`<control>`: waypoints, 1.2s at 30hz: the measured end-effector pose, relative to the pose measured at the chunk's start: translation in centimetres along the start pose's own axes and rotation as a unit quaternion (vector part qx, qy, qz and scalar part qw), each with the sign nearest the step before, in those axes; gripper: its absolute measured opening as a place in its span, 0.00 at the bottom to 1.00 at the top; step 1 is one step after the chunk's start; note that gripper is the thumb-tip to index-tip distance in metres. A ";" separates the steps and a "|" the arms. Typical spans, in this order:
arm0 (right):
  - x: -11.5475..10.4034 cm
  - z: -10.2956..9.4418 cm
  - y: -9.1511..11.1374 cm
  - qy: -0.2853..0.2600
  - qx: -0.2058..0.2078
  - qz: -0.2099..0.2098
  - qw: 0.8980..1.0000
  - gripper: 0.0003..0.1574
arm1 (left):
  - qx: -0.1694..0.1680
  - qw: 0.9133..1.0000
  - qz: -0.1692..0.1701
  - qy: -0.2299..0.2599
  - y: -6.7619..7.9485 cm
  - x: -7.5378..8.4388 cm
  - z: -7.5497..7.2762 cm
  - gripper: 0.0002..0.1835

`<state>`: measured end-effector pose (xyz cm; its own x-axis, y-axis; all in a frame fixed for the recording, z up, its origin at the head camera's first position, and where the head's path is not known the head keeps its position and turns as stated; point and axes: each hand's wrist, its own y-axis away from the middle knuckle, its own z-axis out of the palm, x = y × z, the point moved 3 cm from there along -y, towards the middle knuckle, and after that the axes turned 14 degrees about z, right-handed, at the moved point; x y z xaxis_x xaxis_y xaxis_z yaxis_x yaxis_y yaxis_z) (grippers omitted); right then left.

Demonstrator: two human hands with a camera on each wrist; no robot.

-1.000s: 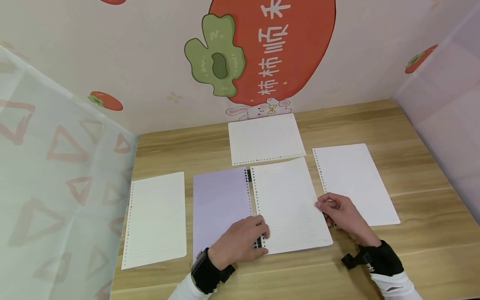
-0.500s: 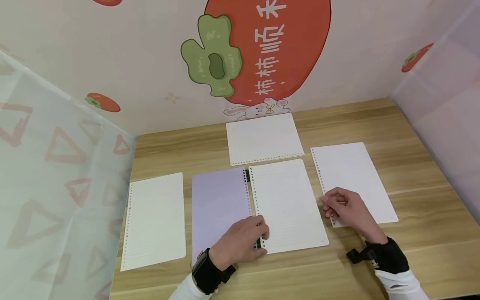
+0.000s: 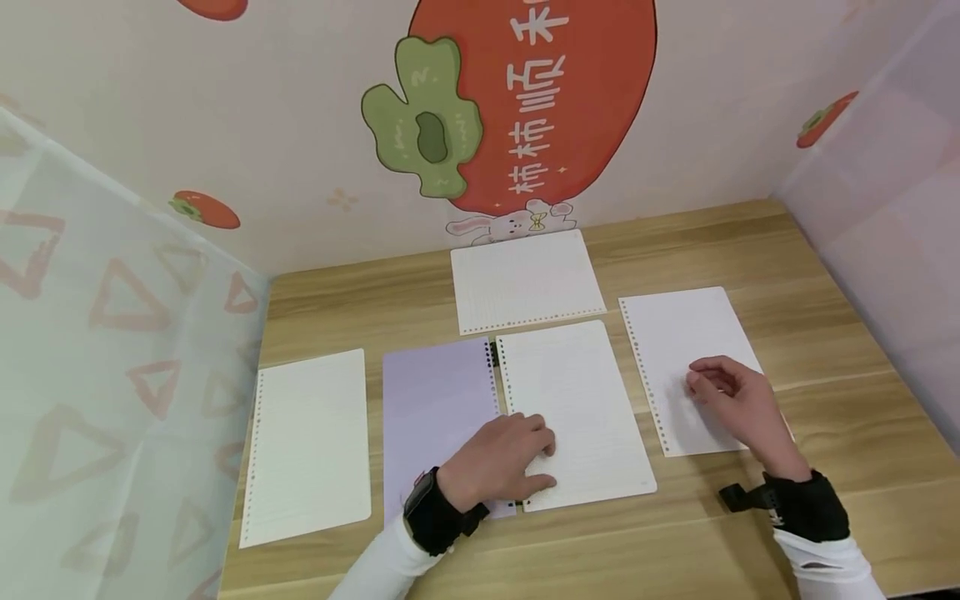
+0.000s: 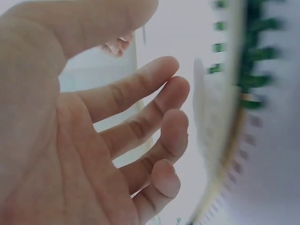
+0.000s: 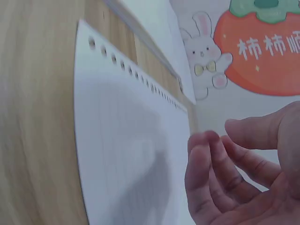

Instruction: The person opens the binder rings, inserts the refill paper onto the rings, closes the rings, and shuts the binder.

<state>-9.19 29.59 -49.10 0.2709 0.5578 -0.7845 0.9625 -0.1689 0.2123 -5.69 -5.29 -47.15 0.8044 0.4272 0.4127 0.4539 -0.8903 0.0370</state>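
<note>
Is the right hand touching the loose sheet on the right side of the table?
Apart. In the right wrist view the right hand hangs over the loose sheet, fingers loosely curled, casting a separate shadow on the paper.

My left hand rests on the middle sheet, w/ the binder cover just left of it. Another sheet lies far left. My right hand is over the right sheet. Back sheet lies behind, by the wall.
</note>
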 end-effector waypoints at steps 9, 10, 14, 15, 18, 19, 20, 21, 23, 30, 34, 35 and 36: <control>1.7 -2.9 -1.0 0.023 0.073 0.012 0.997 0.26 | 0.018 0.999 0.018 -0.038 -5.6 0.5 -0.5 0.21; 1.9 -3.2 -1.0 0.026 0.074 0.016 0.997 0.27 | 0.019 0.999 0.020 -0.039 -6.2 0.5 -0.4 0.22; 2.7 -4.1 -1.1 0.037 0.073 0.051 0.995 0.33 | 0.015 0.998 0.033 -0.054 -8.5 0.9 0.3 0.26; 2.9 -4.3 -1.1 0.038 0.072 0.060 0.995 0.34 | 0.011 0.997 0.038 -0.062 -9.0 1.0 0.5 0.27; 3.4 -4.7 -1.2 0.039 0.076 0.077 0.993 0.35 | -0.007 0.995 0.049 -0.084 -10.3 1.3 1.5 0.30; 3.5 -4.7 -1.2 0.039 0.078 0.077 0.993 0.35 | -0.013 0.994 0.052 -0.092 -10.6 1.5 1.9 0.31; 3.6 -4.8 -1.1 0.040 0.080 0.076 0.993 0.35 | -0.019 0.993 0.054 -0.099 -10.9 1.6 2.2 0.31; 3.6 -4.9 -1.1 0.040 0.079 0.074 0.993 0.35 | -0.024 0.993 0.056 -0.104 -11.0 1.7 2.4 0.32; 3.7 -4.9 -1.1 0.037 0.077 0.070 0.994 0.35 | -0.032 0.992 0.056 -0.111 -11.2 1.8 2.9 0.33; 3.7 -5.2 -0.9 0.018 0.079 0.087 0.993 0.36 | -0.035 0.991 0.060 -0.115 -11.3 2.1 3.9 0.32; 4.0 -5.5 -1.0 0.004 0.087 0.110 0.990 0.37 | -0.032 0.990 0.065 -0.119 -11.4 2.4 3.9 0.31; 4.0 -5.6 -1.0 0.002 0.087 0.116 0.989 0.37 | -0.032 0.990 0.066 -0.119 -11.4 2.4 3.9 0.31; 4.1 -5.7 -1.1 0.000 0.086 0.122 0.989 0.38 | -0.032 0.990 0.066 -0.120 -11.4 2.4 3.8 0.31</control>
<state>-9.04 36.69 -49.24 0.4955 0.4834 -0.7217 0.8514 -0.4347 0.2934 -7.44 6.53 -50.06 0.9263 0.3249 0.1908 0.3199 -0.9457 0.0573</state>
